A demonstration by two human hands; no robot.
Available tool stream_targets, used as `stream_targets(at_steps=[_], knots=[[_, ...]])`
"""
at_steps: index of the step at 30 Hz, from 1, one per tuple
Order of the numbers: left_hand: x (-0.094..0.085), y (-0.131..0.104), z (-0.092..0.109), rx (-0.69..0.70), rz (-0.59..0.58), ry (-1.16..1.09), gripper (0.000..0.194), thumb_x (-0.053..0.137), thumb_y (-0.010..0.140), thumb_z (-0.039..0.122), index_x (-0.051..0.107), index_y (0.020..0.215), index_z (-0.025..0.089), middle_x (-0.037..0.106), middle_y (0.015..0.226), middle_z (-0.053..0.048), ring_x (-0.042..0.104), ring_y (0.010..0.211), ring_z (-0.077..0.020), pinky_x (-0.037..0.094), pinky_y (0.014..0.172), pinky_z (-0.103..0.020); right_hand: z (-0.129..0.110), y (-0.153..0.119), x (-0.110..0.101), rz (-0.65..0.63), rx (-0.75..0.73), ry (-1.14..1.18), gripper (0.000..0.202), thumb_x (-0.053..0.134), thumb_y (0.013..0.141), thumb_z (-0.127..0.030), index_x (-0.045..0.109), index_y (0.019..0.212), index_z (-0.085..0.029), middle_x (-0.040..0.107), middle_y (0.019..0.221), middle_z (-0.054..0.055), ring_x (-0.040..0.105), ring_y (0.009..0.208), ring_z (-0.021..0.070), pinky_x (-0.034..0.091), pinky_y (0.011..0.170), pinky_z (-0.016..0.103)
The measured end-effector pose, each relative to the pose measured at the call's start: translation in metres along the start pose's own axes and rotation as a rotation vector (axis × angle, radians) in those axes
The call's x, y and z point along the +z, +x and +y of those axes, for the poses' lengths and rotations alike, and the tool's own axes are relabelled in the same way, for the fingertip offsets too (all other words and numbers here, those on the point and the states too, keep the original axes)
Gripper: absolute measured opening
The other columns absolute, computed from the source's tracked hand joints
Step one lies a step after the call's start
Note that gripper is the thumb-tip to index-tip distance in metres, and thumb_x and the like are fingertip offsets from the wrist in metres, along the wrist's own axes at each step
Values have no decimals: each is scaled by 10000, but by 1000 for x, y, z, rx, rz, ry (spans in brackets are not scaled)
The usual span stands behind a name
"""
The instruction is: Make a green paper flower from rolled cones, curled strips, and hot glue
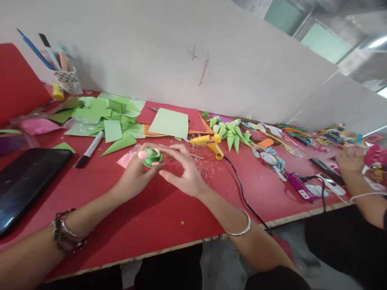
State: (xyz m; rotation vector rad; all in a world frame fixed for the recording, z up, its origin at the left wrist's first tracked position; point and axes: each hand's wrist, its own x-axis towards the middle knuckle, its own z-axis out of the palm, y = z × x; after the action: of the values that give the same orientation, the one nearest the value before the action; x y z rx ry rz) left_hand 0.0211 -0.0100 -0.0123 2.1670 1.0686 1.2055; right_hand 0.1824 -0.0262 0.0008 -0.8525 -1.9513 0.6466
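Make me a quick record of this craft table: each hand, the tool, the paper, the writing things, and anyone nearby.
Left hand: holds a small green piece
Right hand: close beside that piece, thumb apart from fingers; contact unclear
Tool: yellow glue gun, lying on the red table
Paper: loose green sheets at the back; pointed green pieces beyond the glue gun
Writing things: marker on the table; patterned pen cup
Nearby: another person's hand, far right

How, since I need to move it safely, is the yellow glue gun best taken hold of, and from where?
Probably by the handle, from the near right side: the yellow glue gun points its nozzle left, while the handle slants toward the near right, the black cord trailing from its end.
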Motion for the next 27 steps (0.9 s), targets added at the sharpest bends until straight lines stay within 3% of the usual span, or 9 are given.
stream_targets(at_steps=[4,11,14,17,20,23,25,27], knots=[[-2,1,-1,63,-14,16,141,466,802,165,549,912,193,544,1007,-56,528,914,-176,451,786,-310,2,-1,3,32,-20,-104,362,542,785,-235,486,1140,-281,449,1053,43,474,1029,163,437,911,350],[-1,-2,1,76,-147,69,136,464,810,251,591,808,204,628,880,-28,585,820,-186,479,713,-302,6,-1,4,66,-63,-21,271,562,774,-267,513,1038,-232,448,956,29,511,858,125,492,769,282],[-4,0,0,140,-186,187,169,452,815,255,582,912,208,595,978,-40,564,897,-196,460,775,-311,4,0,3,158,-39,-15,274,602,738,-264,489,985,-223,448,973,37,505,858,135,490,767,297],[-20,7,-7,153,-143,413,266,409,834,243,524,1071,204,516,1112,-66,529,952,-204,432,804,-309,4,1,2,227,-2,-50,266,587,745,-245,463,979,-221,465,972,44,499,874,146,479,768,309],[-40,14,-15,23,2,716,309,381,856,303,508,1095,153,516,1082,-112,497,989,-242,406,809,-340,6,1,1,174,33,-102,244,573,761,-252,473,981,-220,492,925,41,507,845,149,474,729,307],[-52,16,-20,-172,-137,887,406,423,803,491,562,976,150,571,953,-112,540,866,-273,406,661,-342,9,1,2,88,56,-161,236,581,755,-264,496,969,-211,512,905,38,519,830,152,461,693,295],[-52,14,-23,-292,-274,848,418,438,763,557,589,846,177,593,855,-79,560,738,-241,365,558,-293,12,0,2,50,69,-209,233,583,749,-271,507,959,-204,518,907,37,525,829,153,452,690,289],[-49,11,-26,-322,-297,706,367,470,750,541,595,743,196,604,779,-46,556,668,-201,318,514,-252,14,0,2,28,93,-263,249,574,749,-272,507,978,-200,523,919,40,526,834,154,442,696,287]])
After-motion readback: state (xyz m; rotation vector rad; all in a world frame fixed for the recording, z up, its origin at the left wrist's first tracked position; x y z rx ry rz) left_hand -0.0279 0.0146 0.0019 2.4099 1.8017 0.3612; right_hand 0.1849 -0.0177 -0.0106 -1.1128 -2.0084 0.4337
